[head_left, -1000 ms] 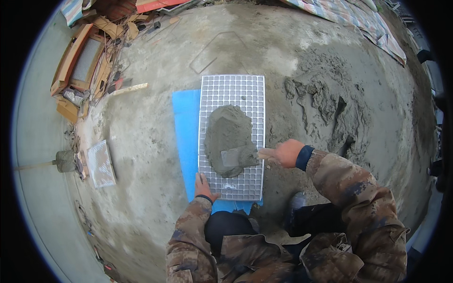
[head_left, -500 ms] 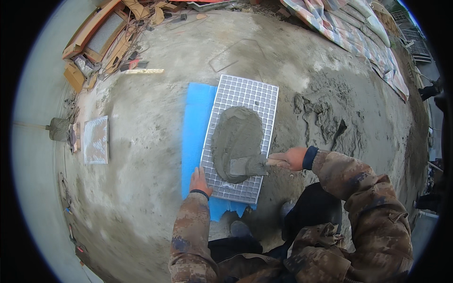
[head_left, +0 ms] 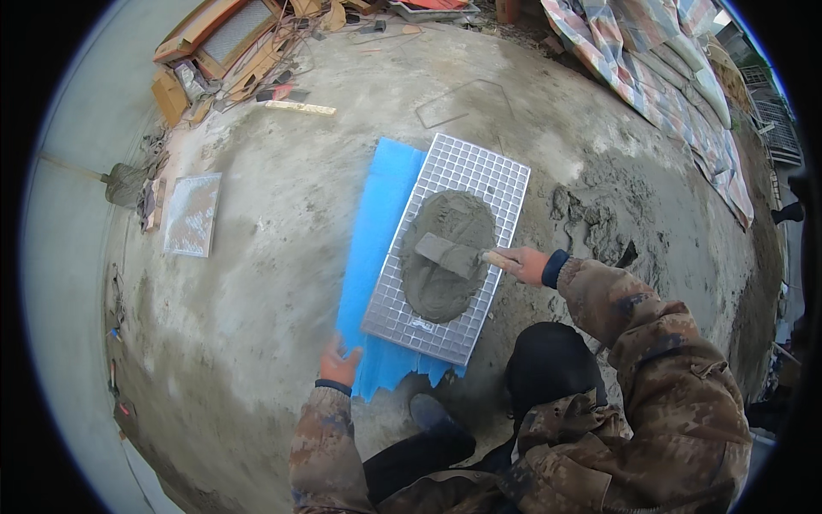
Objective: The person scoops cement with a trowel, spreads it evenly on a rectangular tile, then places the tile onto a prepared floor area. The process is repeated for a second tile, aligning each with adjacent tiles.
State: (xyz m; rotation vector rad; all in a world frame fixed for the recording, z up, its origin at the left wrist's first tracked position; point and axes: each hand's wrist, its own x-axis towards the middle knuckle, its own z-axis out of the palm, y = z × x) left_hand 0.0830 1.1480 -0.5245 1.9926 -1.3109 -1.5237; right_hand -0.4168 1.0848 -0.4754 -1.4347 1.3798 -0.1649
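Note:
My right hand [head_left: 524, 264] is closed around the wooden handle of a trowel [head_left: 443, 254]. The trowel's flat blade lies on a grey oval mound of wet mortar [head_left: 449, 295]. Beneath the mortar is a rectangular panel [head_left: 505, 174] with a white grid of small grey squares, tilted slightly in view. A bright blue sheet [head_left: 375, 206] sits under the panel, showing along its left side and torn at the near edge. My left hand [head_left: 341, 360] is at the sheet's lower left edge, fingers apart and holding nothing; whether it touches the sheet I cannot tell.
Loose wet mortar [head_left: 599, 210] spreads over the concrete floor to the right. At the left lie a small flat panel [head_left: 193, 214] and a mortar-caked tool [head_left: 125, 185]. A wooden strip [head_left: 300, 108], wood scraps and a bent wire [head_left: 467, 98] lie farther off. Checked sheeting [head_left: 651, 86] covers the far right.
My left hand has come off the panel's edge and moved left and nearer to me. The trowel has moved up across the mortar, its blade now slanted. The view has shifted.

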